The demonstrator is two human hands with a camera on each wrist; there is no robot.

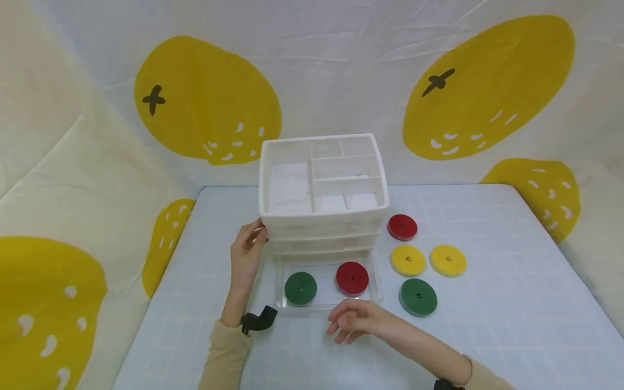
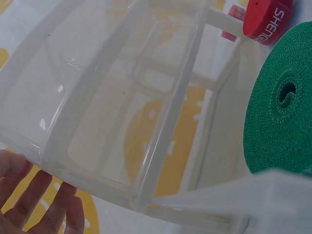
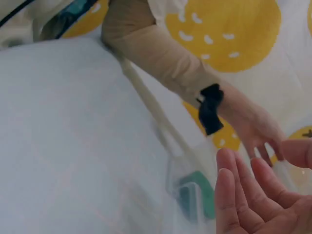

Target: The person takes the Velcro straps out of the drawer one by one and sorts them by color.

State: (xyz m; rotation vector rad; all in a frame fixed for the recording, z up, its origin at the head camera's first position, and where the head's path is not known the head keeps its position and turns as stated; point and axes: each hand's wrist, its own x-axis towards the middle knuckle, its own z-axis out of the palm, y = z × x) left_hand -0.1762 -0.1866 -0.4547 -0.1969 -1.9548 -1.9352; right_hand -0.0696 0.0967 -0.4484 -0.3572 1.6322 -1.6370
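Observation:
A white plastic drawer organizer point(image 1: 324, 216) stands at the middle of the table with its clear bottom drawer point(image 1: 324, 309) pulled out. In that drawer lie a green tape roll point(image 1: 296, 292) on the left and a red tape roll point(image 1: 358, 271) on the right. My left hand point(image 1: 247, 246) is at the organizer's left side, its fingers point(image 2: 59, 204) touching the edge of the body. Just in front of the drawer's right part, my right hand point(image 1: 358, 318) hovers with loosely bent fingers point(image 3: 248, 195) and holds nothing.
Right of the organizer lie another red roll point(image 1: 402, 226), two yellow rolls point(image 1: 408, 264) point(image 1: 448, 265) and another green roll point(image 1: 421, 302). The organizer's top has several compartments point(image 1: 290, 187). A patterned cloth point(image 1: 341, 81) hangs behind the table.

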